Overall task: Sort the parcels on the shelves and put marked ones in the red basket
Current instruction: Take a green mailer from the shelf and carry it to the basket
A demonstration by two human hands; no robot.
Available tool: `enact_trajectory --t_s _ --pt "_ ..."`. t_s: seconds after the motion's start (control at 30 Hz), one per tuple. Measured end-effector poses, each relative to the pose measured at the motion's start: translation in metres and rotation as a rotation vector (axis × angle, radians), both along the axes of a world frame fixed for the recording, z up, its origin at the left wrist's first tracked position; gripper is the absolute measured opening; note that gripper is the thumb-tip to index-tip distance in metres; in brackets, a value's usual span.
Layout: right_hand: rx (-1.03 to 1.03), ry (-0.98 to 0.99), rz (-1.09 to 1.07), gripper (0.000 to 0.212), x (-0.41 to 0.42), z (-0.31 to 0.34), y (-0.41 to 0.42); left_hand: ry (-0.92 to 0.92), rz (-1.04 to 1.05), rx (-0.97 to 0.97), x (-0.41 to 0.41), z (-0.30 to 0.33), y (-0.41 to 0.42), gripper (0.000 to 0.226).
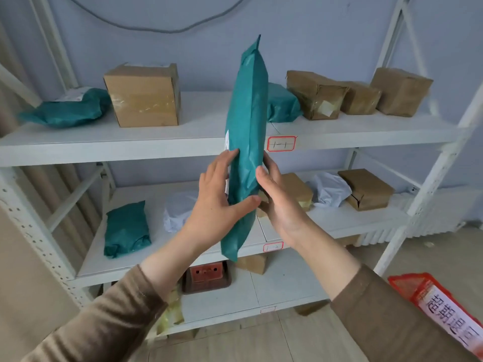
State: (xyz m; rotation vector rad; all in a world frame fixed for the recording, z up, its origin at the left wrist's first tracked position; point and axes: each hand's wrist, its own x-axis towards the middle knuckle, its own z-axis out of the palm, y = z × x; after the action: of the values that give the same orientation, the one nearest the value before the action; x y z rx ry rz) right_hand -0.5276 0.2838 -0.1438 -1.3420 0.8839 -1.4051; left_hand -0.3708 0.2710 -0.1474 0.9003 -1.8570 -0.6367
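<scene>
Head view: a person faces a white shelf unit; both forearms wear brown sleeves.
Held parcel: a teal parcel [247,142] stands on edge, nearly upright, in front of the shelves, held between both hands. A white label shows at its left edge, just above the left fingertips.
Left hand: the left hand [219,202] lies against the parcel's left face, fingers extended upward, thumb hooked across the front edge.
Right hand: the right hand [277,197] presses the parcel's right face, thumb on the front edge; the fingers are hidden behind the parcel.
Above the hands, left: on the top shelf [198,131], a flat teal bag [68,108] and a cardboard box [145,96] beside it.
Above the hands, right: a second teal bag [282,103] partly behind the held parcel, then three brown paper packages [358,94] in a row. A red-bordered tag [281,143] sits on the shelf edge just right of the parcel.
Level with the hands: on the middle shelf [337,220], a small teal bag [126,228] and a white bag [177,210] to the left; a white bag [330,189] and a brown box [366,189] to the right.
Below the right forearm: the red basket [428,296] on the floor at the lower right, carrying a white sign with printed characters; only part of it is in frame.
</scene>
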Motion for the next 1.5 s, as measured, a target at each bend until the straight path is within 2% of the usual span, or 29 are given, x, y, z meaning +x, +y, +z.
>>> enact_trajectory --t_s 0.07,0.13,0.2,0.23,0.27,0.33,0.4,0.47,0.5,0.57,0.7,0.9,1.03,1.13,1.23,1.33,1.5 --pt "0.110 -0.116 -0.003 0.065 -0.012 0.001 -0.001 0.035 -0.079 0.080 -0.004 0.003 0.009 0.089" --pt "0.218 -0.155 0.044 0.062 -0.025 0.001 0.002 0.111 -0.168 0.139 -0.007 0.008 0.013 0.082" --pt "0.288 -0.146 0.064 0.040 -0.038 0.001 0.005 0.247 -0.228 0.203 -0.010 0.014 0.012 0.069" --pt "0.314 -0.159 0.063 0.027 -0.045 0.000 0.006 0.342 -0.222 0.228 -0.012 0.017 0.010 0.061" --pt "0.333 -0.180 0.052 0.023 -0.055 -0.002 0.007 0.428 -0.176 0.226 -0.014 0.020 0.006 0.052" --pt "0.362 -0.203 0.024 0.024 -0.073 -0.006 0.008 0.508 -0.005 0.218 -0.017 0.023 -0.005 0.039" --pt "0.403 -0.250 0.005 0.029 -0.089 -0.008 0.010 0.550 0.041 0.343 -0.022 0.022 -0.012 0.040" --pt "0.423 -0.295 0.019 0.041 -0.104 -0.011 0.010 0.547 -0.114 0.581 -0.033 0.018 -0.010 0.055" --pt "0.434 -0.305 0.035 0.045 -0.110 -0.013 0.010 0.477 -0.202 0.661 -0.042 0.016 -0.005 0.057" --pt "0.445 -0.307 0.070 0.049 -0.123 -0.015 0.007 0.325 -0.293 0.714 -0.061 0.011 0.005 0.056" --pt "0.440 -0.201 0.105 0.046 -0.140 -0.007 -0.003 0.420 -0.296 0.715 -0.086 0.009 0.007 0.061" --pt "0.293 -0.133 0.161 0.057 -0.151 0.019 -0.038 0.581 -0.110 0.653 -0.090 0.030 -0.023 0.050" --pt "0.205 0.012 0.189 0.070 -0.145 0.039 -0.062 0.643 0.003 0.617 -0.082 0.058 -0.076 0.047" --pt "0.160 0.157 0.148 0.075 -0.132 0.059 -0.089 0.627 0.087 0.607 -0.073 0.083 -0.129 0.044" --pt "0.135 0.147 0.071 0.082 -0.113 0.081 -0.131 0.584 0.117 0.593 -0.061 0.104 -0.179 0.046" --pt "0.129 0.108 0.015 0.079 -0.090 0.097 -0.181 0.536 0.150 0.585 -0.052 0.119 -0.224 0.044" --pt "0.197 0.084 -0.039 0.074 -0.058 0.097 -0.257 0.434 0.230 0.603 -0.037 0.123 -0.287 0.057"
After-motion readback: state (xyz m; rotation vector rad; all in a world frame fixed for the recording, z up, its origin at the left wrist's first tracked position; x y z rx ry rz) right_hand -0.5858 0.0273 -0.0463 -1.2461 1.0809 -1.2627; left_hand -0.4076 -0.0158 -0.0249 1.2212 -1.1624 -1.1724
